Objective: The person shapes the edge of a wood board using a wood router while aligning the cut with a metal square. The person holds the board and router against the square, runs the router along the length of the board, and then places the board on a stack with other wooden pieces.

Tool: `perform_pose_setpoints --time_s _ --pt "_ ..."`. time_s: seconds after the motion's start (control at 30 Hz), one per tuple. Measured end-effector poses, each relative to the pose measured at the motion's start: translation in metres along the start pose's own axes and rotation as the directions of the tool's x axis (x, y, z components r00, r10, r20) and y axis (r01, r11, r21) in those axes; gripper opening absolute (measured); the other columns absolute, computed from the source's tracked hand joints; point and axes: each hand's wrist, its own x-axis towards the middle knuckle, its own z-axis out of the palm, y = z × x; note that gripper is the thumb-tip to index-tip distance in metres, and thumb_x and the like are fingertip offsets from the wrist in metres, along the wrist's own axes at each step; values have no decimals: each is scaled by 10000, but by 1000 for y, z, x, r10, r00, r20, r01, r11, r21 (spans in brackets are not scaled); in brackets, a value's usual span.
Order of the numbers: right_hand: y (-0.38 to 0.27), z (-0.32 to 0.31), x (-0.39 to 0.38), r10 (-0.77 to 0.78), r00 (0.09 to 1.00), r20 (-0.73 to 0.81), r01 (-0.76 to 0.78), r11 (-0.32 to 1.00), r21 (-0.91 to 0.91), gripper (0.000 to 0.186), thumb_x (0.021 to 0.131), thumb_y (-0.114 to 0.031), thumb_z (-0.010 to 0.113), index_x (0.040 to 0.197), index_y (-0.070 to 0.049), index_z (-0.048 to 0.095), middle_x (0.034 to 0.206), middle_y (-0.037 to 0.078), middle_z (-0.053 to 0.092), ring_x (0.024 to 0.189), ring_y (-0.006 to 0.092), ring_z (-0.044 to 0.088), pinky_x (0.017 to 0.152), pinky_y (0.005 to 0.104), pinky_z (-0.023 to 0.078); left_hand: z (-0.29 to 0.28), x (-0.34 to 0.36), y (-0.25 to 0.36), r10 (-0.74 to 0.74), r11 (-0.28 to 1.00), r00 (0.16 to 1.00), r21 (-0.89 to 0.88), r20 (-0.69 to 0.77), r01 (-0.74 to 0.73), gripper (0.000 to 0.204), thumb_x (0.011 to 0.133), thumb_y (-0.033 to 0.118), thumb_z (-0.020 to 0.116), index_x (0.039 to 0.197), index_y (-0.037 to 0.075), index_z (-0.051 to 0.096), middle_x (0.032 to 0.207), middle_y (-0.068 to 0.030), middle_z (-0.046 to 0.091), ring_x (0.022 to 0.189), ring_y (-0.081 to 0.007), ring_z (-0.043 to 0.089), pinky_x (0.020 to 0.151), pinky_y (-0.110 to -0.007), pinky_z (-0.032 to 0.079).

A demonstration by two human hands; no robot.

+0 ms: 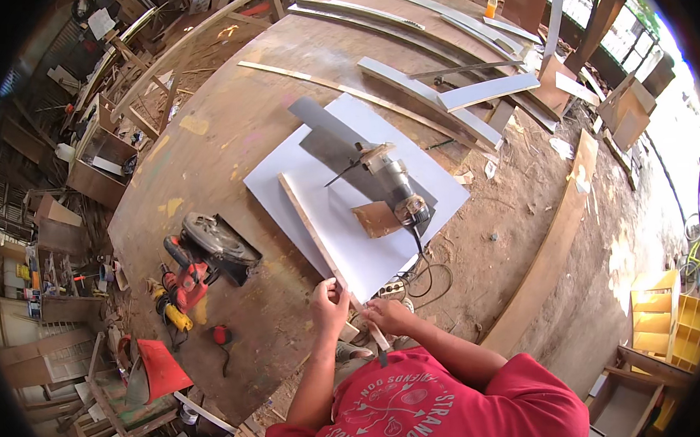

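A long narrow wooden strip (306, 221) lies slantwise over the left part of a white board (352, 254), its near end reaching toward my body. My left hand (331, 305) pinches the strip near the board's front corner. Just to the right and nearer, my right hand (388, 318) closes on the strip's near part; the fingertips are partly hidden. A pale end with a dark tip (383, 357) sticks out below that hand. On the board rest a corded handheld router (394, 180) and a small brown wooden piece (377, 219).
Left on the worn wooden table (227, 146) are a circular saw (217, 245), a red power tool (186, 289), a yellow power tool (173, 313) and a red tape measure (221, 334). White-faced planks (431, 103) lie at the far side. A cable (440, 281) coils by the board's right corner.
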Motion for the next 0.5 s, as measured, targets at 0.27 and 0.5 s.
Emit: perform_pose_setpoints --time_s 0.27,0.5 --pt "-46 -150 52 -212 755 -620 307 951 49 473 940 -283 817 1276 13 668 1177 198 725 1022 354 700 904 457 562 44 5 32 105 954 984 293 -141 -60 402 814 196 874 1089 38 628 1103 -164 639 1099 -396 610 981 -512 486" --pt "-46 -220 153 13 705 -709 -67 997 -49 755 780 -434 920 1300 3 591 1251 256 710 1185 411 675 1008 494 534 35 6 139 400 916 901 40 -169 -399 254 855 99 840 1029 51 660 1048 -134 696 996 -356 676 891 -456 535"
